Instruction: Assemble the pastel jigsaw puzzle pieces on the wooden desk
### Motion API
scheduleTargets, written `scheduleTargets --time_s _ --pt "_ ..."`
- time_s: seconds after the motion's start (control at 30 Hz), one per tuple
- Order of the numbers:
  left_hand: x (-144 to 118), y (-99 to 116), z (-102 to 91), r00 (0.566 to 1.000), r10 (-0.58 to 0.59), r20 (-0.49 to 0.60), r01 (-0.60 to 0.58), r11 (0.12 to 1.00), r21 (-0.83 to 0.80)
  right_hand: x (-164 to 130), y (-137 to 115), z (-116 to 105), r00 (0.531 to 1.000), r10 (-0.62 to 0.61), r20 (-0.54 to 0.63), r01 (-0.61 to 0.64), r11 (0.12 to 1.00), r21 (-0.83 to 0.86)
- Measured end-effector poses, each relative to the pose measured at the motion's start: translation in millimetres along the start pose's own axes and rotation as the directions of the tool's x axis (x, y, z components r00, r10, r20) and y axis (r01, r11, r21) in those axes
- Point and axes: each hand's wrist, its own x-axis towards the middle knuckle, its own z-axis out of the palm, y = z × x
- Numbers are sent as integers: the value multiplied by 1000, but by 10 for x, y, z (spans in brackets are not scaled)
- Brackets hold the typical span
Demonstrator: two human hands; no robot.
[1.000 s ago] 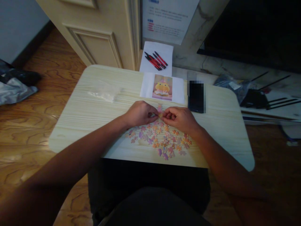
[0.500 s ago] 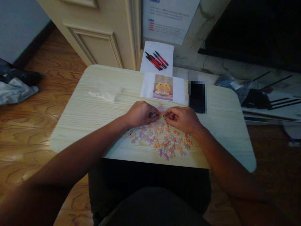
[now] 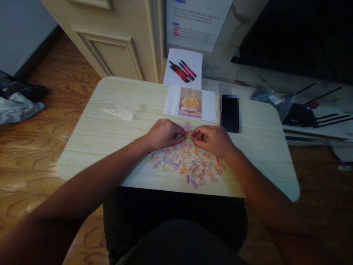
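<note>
My left hand [image 3: 164,133] and my right hand [image 3: 212,139] meet fingertip to fingertip over the middle of a small pale wooden table [image 3: 104,132]. Between them they pinch small jigsaw pieces [image 3: 188,135], orange and pink; how the pieces join is too small to tell. Several loose pink, purple and orange jigsaw pieces [image 3: 190,165] lie scattered just below both hands, toward the table's near edge. A printed picture of a yellow figure on white paper [image 3: 190,103] lies just beyond the hands.
A dark phone [image 3: 230,113] lies right of the picture. A clear plastic bag [image 3: 122,110] rests on the table's left part. Beyond the table, red and black pens [image 3: 182,70] lie on a white sheet. Bags and black rods clutter the floor at right.
Both hands stay together at the same spot, with only small finger movements on the pieces. The view shifted slightly.
</note>
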Motion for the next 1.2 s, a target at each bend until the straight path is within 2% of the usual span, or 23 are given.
scheduleTargets --time_s 0.63,0.93,1.2 --pt "-5 -49 3 1000 25 9 -25 1000 -7 1 47 0 996 -48 74 47 999 17" --pt "-11 -48 -9 999 37 24 -37 999 6 7 42 -1 995 -80 54 80 997 3" --pt "-9 -13 -43 998 48 46 -48 999 7 -3 44 11 998 -57 39 58 998 -1"
